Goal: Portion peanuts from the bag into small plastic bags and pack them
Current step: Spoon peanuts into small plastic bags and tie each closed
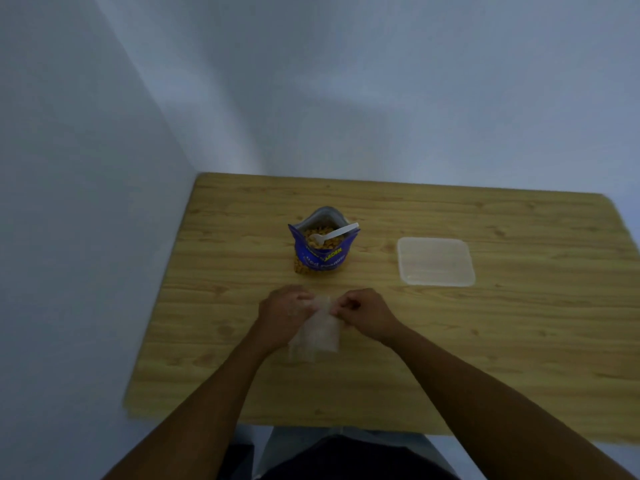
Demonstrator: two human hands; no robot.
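An open blue peanut bag (322,259) stands upright in the middle of the wooden table (485,341), full of peanuts, with a white plastic spoon (334,234) resting in its mouth. In front of it, nearer to me, both hands pinch the top edge of a small clear plastic bag (320,336). My left hand (284,313) grips its left side and my right hand (363,311) its right side. The small bag hangs down toward the table and looks empty; the picture is blurred.
A translucent square plastic lid or container (435,261) lies flat to the right of the peanut bag. Pale walls meet at the table's far left corner. The table's near edge is just in front of my lap.
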